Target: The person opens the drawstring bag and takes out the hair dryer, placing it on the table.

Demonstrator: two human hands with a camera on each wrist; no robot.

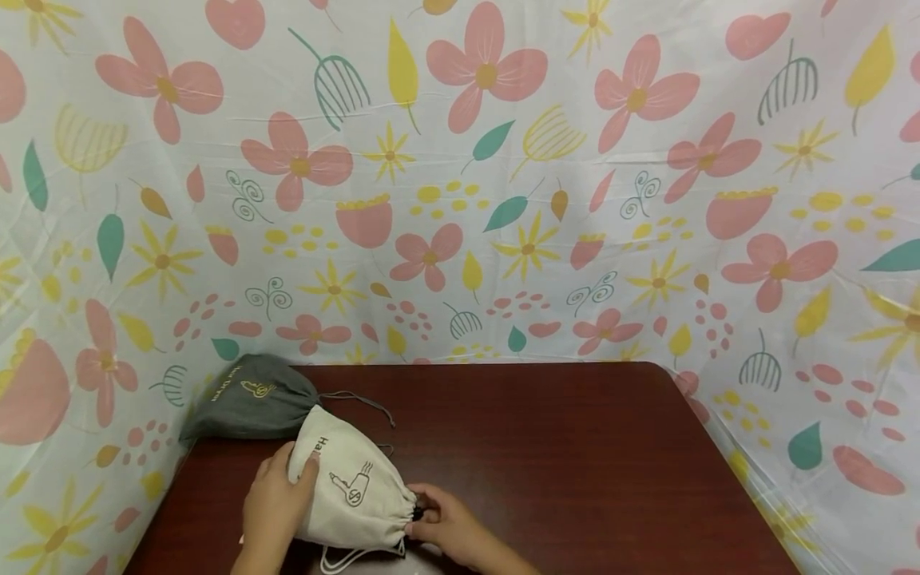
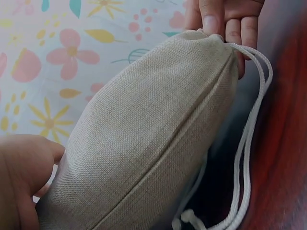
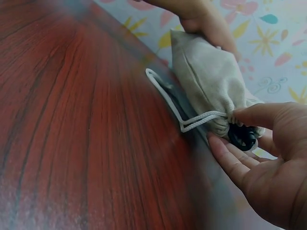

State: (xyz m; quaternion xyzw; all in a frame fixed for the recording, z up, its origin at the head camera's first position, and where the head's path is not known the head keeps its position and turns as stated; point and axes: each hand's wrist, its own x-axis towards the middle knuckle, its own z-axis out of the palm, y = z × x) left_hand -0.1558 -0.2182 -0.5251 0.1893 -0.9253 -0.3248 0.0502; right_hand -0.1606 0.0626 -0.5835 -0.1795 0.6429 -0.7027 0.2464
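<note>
A cream drawstring bag [image 1: 338, 487] with a printed hair dryer picture is held over the front left of the table. My left hand [image 1: 276, 499] grips its wide bottom end, thumb on the printed face. At the gathered mouth, my right hand [image 1: 449, 523] pinches the cloth between thumb and fingers. In the right wrist view a black loop [image 3: 242, 137] sticks out of the mouth near the right palm. White drawstrings [image 2: 247, 143] hang loose from the bag's side. Whatever fills the bag is hidden inside.
A grey drawstring bag [image 1: 255, 399], also printed with a hair dryer, lies at the table's back left corner, its cord [image 1: 362, 399] trailing right. The dark red wooden table [image 1: 575, 463] extends to the right. A flower-patterned cloth [image 1: 460, 200] hangs behind and at both sides.
</note>
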